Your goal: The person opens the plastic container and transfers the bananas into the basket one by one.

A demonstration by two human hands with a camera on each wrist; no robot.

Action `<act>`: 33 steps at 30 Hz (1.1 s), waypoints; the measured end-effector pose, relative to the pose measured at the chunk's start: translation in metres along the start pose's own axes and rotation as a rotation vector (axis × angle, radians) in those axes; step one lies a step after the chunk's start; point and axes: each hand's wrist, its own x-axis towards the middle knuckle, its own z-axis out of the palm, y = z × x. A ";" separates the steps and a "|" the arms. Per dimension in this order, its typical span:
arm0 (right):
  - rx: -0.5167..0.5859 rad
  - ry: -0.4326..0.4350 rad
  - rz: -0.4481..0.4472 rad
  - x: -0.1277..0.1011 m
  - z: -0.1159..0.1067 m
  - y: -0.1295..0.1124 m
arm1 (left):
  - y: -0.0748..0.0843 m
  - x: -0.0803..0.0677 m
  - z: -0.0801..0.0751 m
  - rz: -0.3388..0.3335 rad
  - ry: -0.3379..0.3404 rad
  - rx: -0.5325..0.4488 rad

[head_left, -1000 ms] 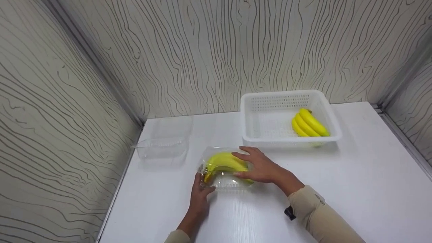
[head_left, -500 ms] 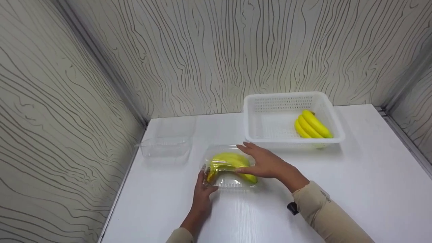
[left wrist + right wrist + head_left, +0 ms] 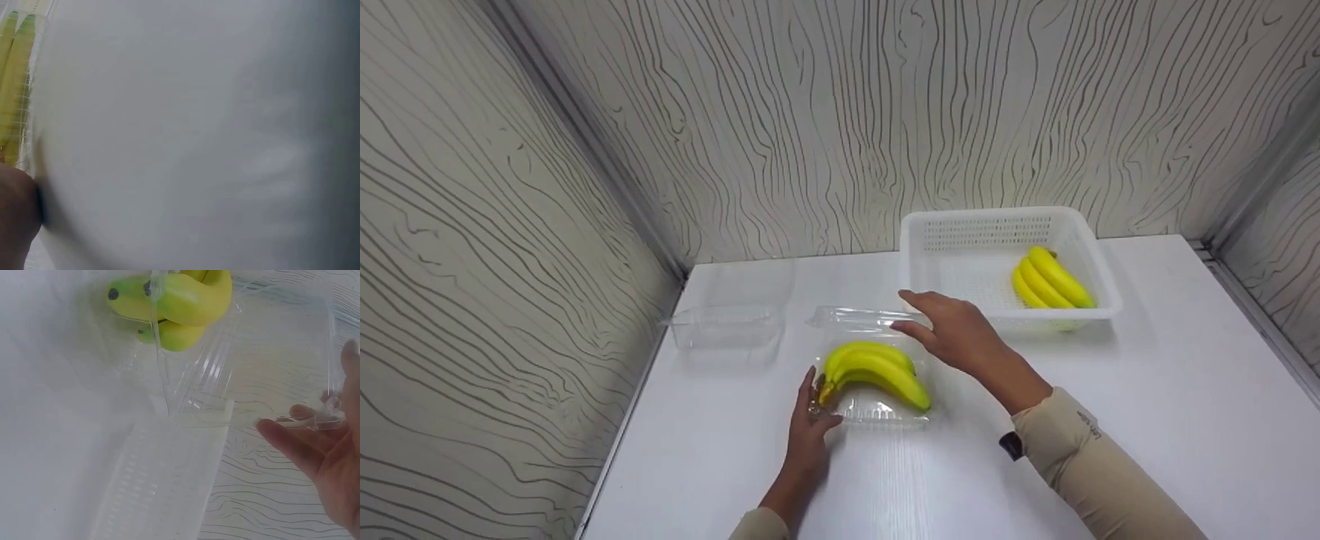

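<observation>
A bunch of yellow bananas (image 3: 877, 369) lies in a clear plastic clamshell container (image 3: 877, 413) on the table. My left hand (image 3: 807, 439) holds the container's left end, fingers along its side and thumb at the front corner. Only part of that hand (image 3: 16, 205) shows in the left wrist view. The hinged lid (image 3: 855, 318) stands raised at the container's far side. My right hand (image 3: 960, 334) grips the lid's right edge between thumb and fingers. In the right wrist view, the fingers of this hand (image 3: 332, 455) are at a corner of the see-through lid (image 3: 281, 354).
A white perforated basket (image 3: 911, 262) stands at the back right, with another bunch of bananas (image 3: 1050, 279) in its right part. A second clear clamshell container (image 3: 727, 328) sits at the back left, its lid up. Patterned walls (image 3: 840, 127) border the table's back and left.
The lid, which lay low over the bananas, is now lifted up and back. My right hand has risen away with it. My left hand keeps its place at the container's left end.
</observation>
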 end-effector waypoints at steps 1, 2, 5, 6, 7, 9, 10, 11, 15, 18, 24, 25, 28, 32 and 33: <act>-0.009 0.038 -0.013 0.002 0.000 0.001 | 0.000 0.000 0.000 -0.002 0.001 -0.001; -0.020 0.079 -0.029 0.004 0.001 0.001 | 0.000 -0.001 0.001 0.002 0.000 -0.002; -0.036 0.195 -0.073 0.009 0.003 0.004 | -0.001 -0.004 0.000 -0.003 -0.012 -0.019; -0.035 0.223 -0.076 0.011 0.004 0.005 | -0.002 -0.005 0.000 -0.003 -0.015 -0.025; -0.026 0.247 -0.070 0.012 0.005 0.007 | -0.002 -0.005 0.000 -0.004 -0.018 -0.030; 0.007 0.280 -0.028 0.015 0.006 0.011 | -0.003 -0.006 0.000 -0.003 -0.030 -0.041; 0.027 0.288 0.006 0.016 0.006 0.012 | -0.003 -0.007 0.000 -0.001 -0.030 -0.037; 0.046 0.293 0.043 0.017 0.007 0.014 | -0.003 -0.007 0.000 0.002 -0.029 -0.038; 0.096 0.309 0.166 0.020 0.007 0.018 | -0.001 -0.007 -0.001 0.006 -0.022 -0.012; 0.111 0.311 0.205 0.020 0.009 0.019 | -0.002 -0.008 -0.003 0.006 -0.015 -0.001; 0.066 0.345 0.164 0.014 0.012 0.019 | -0.003 -0.009 -0.003 0.025 -0.014 0.008; 0.053 0.363 0.148 0.013 0.013 0.019 | -0.003 -0.009 -0.003 0.031 -0.017 0.015; 0.008 0.413 0.097 0.008 0.015 0.018 | -0.003 -0.008 -0.003 0.041 -0.020 0.017; -0.063 0.480 0.034 0.001 0.020 0.016 | -0.003 -0.006 -0.003 0.052 -0.019 0.022; -0.078 0.502 0.019 -0.001 0.021 0.015 | -0.004 -0.006 -0.003 0.056 -0.020 0.031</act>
